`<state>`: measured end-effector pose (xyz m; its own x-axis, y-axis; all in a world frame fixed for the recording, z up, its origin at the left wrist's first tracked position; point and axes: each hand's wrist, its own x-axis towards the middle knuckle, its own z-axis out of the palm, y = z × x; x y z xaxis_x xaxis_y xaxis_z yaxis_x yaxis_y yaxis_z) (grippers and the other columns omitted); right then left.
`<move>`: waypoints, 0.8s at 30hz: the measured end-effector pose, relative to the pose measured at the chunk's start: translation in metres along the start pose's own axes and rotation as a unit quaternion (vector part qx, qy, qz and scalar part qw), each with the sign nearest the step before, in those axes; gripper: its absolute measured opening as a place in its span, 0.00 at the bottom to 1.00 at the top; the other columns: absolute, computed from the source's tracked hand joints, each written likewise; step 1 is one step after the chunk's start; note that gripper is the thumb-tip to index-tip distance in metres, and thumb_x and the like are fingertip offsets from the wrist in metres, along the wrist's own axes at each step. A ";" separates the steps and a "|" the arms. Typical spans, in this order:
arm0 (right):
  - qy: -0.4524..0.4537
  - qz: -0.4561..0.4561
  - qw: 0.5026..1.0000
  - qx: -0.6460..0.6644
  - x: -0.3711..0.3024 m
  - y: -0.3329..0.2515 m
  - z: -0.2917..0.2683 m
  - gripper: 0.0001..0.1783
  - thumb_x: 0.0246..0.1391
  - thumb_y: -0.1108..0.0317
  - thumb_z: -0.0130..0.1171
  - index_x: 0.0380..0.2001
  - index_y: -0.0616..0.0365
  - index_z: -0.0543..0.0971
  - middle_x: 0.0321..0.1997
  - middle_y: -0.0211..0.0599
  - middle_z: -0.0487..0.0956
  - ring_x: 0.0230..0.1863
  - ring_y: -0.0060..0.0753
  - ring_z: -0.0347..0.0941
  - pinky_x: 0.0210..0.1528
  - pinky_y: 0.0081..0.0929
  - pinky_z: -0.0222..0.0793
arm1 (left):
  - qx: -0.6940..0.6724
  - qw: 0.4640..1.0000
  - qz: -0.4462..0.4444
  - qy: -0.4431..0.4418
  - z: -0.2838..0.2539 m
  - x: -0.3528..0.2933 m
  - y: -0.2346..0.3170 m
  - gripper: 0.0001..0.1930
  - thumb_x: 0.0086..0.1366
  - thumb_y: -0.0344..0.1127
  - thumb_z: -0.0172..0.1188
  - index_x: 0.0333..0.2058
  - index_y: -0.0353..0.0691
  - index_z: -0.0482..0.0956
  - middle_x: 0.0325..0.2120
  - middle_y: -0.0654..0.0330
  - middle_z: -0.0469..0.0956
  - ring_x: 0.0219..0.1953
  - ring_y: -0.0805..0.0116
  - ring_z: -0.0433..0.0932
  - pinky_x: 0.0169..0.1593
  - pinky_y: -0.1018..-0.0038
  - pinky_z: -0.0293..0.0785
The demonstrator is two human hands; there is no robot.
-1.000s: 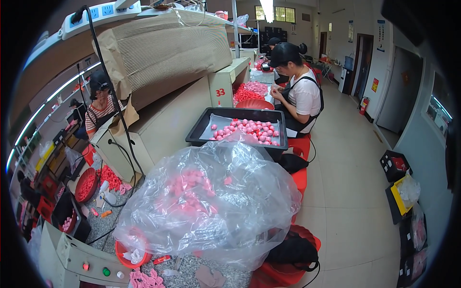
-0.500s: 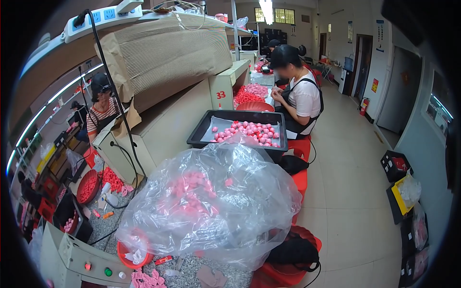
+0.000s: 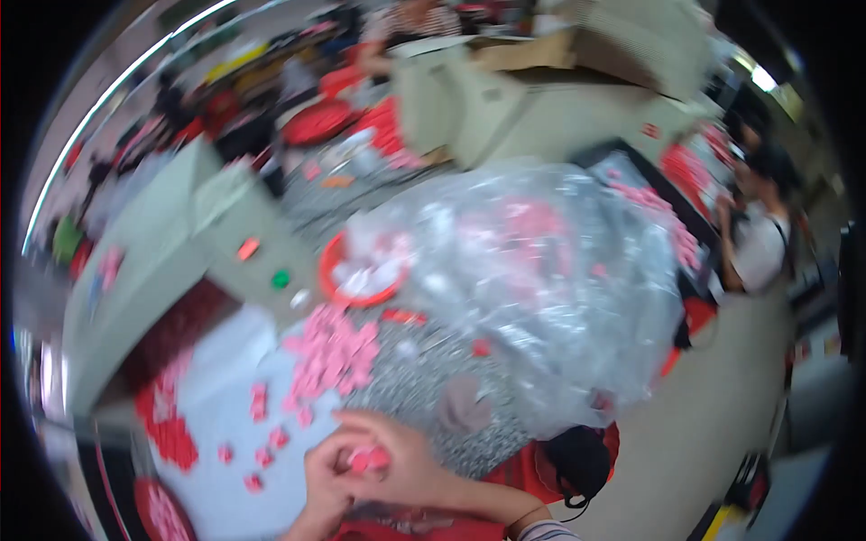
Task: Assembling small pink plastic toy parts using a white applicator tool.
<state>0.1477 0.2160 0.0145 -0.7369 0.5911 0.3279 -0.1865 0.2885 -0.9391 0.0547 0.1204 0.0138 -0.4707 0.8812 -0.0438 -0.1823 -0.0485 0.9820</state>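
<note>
View swung down; left hand (image 3: pixel 327 471) and right hand (image 3: pixel 406 462) came into frame, near-left of the clear bag (image 3: pixel 577 298), both closed on a pink piece (image 3: pixel 368 459), so handling became visible; pink pile (image 3: pixel 334 353) sat left of bag; black tray (image 3: pixel 651 171) lay beyond bag

We look down from the left one of two fisheye cameras worn on the person's head, facing the speckled worktop (image 3: pixel 397 388) at a slant. The left hand (image 3: pixel 327 476) and right hand (image 3: pixel 401 462) sit nearest us, low in view. Beyond, we see past the clear plastic bag (image 3: pixel 559 307) to a co-worker (image 3: pixel 762 248) farther off, while straight edges bend toward the rim.
</note>
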 end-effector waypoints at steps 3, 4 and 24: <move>-0.054 0.025 0.998 0.025 0.001 0.005 0.005 0.42 0.31 0.65 0.71 0.52 0.61 0.65 0.49 0.45 0.71 0.47 0.34 0.72 0.47 0.27 0.68 | -0.141 0.990 -0.030 -0.002 -0.005 -0.001 0.005 0.22 0.48 0.20 0.62 0.44 0.34 0.69 0.34 0.56 0.75 0.36 0.71 0.75 0.38 0.78 0.72; -0.061 0.023 0.997 0.041 0.002 0.002 0.015 0.42 0.31 0.67 0.70 0.53 0.62 0.64 0.49 0.46 0.72 0.47 0.37 0.73 0.46 0.28 0.69 | -0.165 0.986 -0.019 -0.006 -0.012 -0.008 0.006 0.24 0.48 0.21 0.63 0.46 0.34 0.68 0.35 0.55 0.75 0.37 0.71 0.74 0.40 0.77 0.72; -0.193 0.052 0.976 0.090 -0.006 -0.004 0.079 0.49 0.30 0.68 0.73 0.56 0.65 0.59 0.54 0.57 0.66 0.55 0.42 0.64 0.55 0.35 0.60 | -0.065 0.987 0.145 -0.022 -0.073 -0.057 -0.009 0.19 0.49 0.22 0.64 0.42 0.31 0.73 0.43 0.54 0.69 0.44 0.65 0.73 0.44 0.74 0.73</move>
<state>0.1020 0.1518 0.0080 -0.9411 0.2730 0.1994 -0.1829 0.0848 -0.9795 0.0200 0.0366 -0.0061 -0.4824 0.8408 0.2457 -0.1554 -0.3582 0.9206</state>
